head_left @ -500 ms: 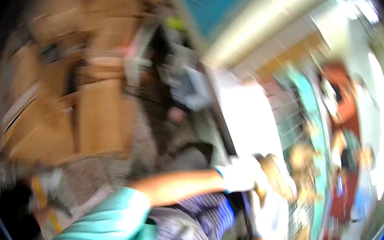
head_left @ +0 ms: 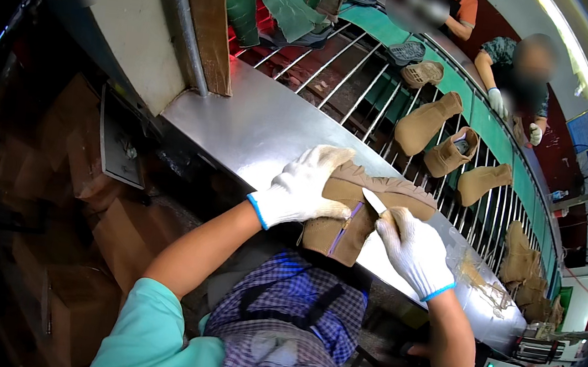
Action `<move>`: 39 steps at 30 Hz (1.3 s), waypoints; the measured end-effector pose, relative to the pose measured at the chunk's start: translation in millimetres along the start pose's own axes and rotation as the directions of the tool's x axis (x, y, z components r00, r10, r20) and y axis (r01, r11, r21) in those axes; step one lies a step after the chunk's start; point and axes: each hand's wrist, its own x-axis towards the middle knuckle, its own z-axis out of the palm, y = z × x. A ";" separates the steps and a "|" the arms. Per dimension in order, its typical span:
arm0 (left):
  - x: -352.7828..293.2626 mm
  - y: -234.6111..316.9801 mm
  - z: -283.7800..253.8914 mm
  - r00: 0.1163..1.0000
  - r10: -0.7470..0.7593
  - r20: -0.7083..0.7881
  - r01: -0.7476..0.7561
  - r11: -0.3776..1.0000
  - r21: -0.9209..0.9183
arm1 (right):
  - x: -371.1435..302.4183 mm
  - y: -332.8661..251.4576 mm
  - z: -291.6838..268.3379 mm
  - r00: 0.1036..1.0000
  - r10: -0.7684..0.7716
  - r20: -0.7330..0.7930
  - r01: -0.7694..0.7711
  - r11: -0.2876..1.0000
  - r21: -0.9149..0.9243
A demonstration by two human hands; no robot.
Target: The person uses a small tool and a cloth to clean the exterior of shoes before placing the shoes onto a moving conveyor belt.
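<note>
A tan ankle boot point(head_left: 335, 238) lies on its side across the metal ledge, its purple-edged side zipper facing up and its ridged sole edge toward the rack. My left hand point(head_left: 303, 188), in a white knit glove with a blue cuff, grips the boot's upper, the thumb beside the zipper and the fingers reaching to the far edge. My right hand point(head_left: 414, 255), gloved alike, is closed around a short knife point(head_left: 374, 201). Its pale blade lies over the boot near the sole seam. The fist hides most of the handle.
A smooth metal ledge point(head_left: 236, 124) borders a curved rack of metal rods point(head_left: 364, 91), where several tan boots point(head_left: 426, 122) rest. Green sheeting lines the rack. Two people stand beyond it. A metal post point(head_left: 189, 25) rises at left. Cardboard boxes point(head_left: 134, 235) sit low at left.
My view has swung, and the blurred scene is now sharp. Boot, knife and both gloved hands show clearly at the ledge. The boxes take up less of the picture.
</note>
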 end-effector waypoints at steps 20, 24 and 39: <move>13.4 -35.4 39.1 0.864 0.362 -0.349 -0.366 0.929 0.057 | 0.2 -56.8 9.7 0.994 0.096 0.058 -0.098 0.995 0.022; 13.1 -28.4 28.6 0.906 0.325 -0.270 -0.339 0.941 -0.008 | -3.3 38.8 -10.4 0.937 0.307 -0.169 -0.326 0.940 -0.099; 48.0 24.7 1.8 0.823 0.566 0.051 -0.538 0.746 0.393 | -7.9 5.3 1.0 0.950 0.217 -0.225 -0.235 0.970 -0.054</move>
